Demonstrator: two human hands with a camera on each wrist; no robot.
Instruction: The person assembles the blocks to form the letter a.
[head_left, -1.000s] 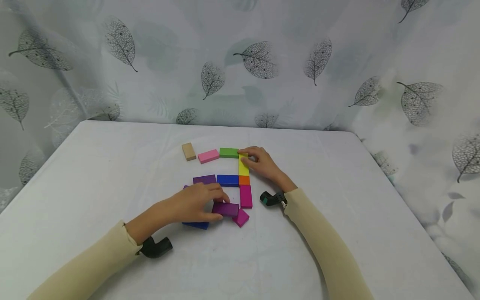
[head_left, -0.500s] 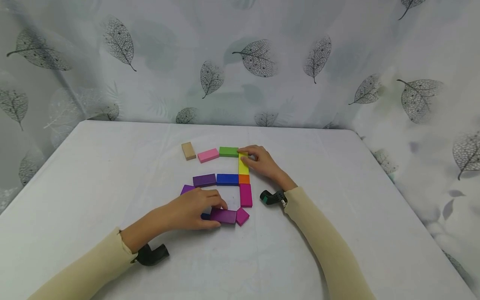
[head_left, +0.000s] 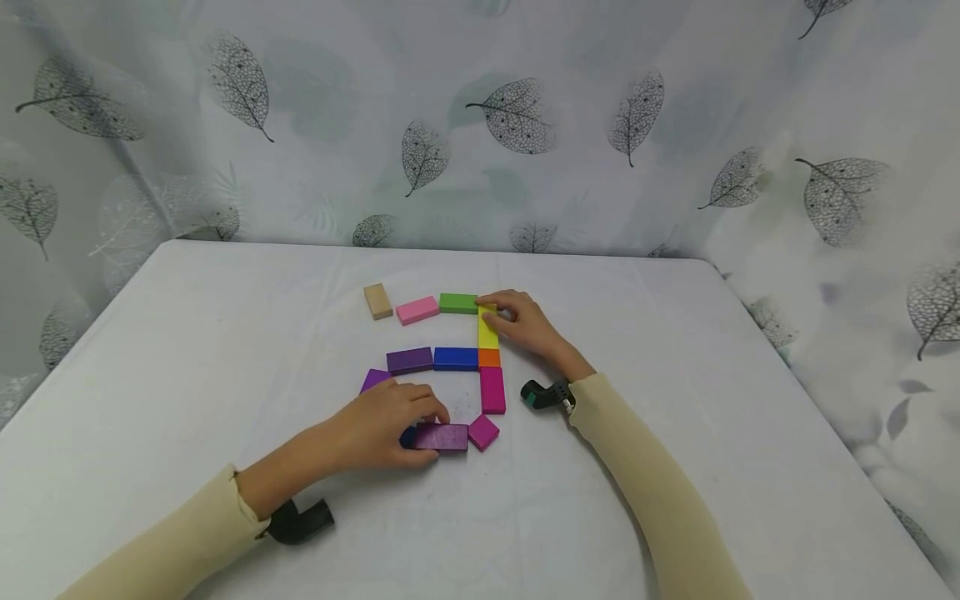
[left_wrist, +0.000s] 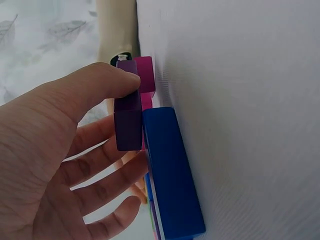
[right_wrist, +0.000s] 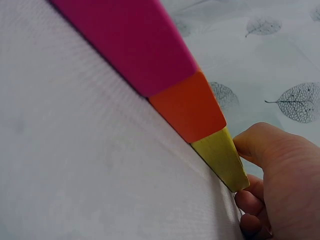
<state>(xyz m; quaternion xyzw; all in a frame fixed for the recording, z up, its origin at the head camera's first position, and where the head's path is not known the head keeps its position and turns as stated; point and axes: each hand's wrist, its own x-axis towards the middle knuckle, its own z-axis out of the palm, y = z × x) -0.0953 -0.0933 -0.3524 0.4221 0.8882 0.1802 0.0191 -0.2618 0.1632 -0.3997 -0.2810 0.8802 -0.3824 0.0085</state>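
My left hand [head_left: 378,427] pinches a purple block [head_left: 442,438] between thumb and fingers. In the left wrist view that block stands beside the end of a blue block [left_wrist: 172,172], which the hand mostly hides in the head view. A small magenta block [head_left: 483,432] sits at the purple block's right end. At the far side, my right hand [head_left: 525,323] grips the far end of a yellow block [head_left: 487,332], thumb on its side. An orange block [right_wrist: 190,107] and a longer magenta block [right_wrist: 130,45] continue the line from the yellow one.
On the white table [head_left: 675,350], a green block [head_left: 458,303], a pink block [head_left: 417,311] and a tan block [head_left: 378,302] lie along the back. A second blue block [head_left: 456,359], a dark purple block [head_left: 409,361] and a violet block [head_left: 375,379] curve left.
My left hand has brought the purple block lower and toward the near left, from overlapping the small magenta block to beside it. The right hand stays on the yellow block.
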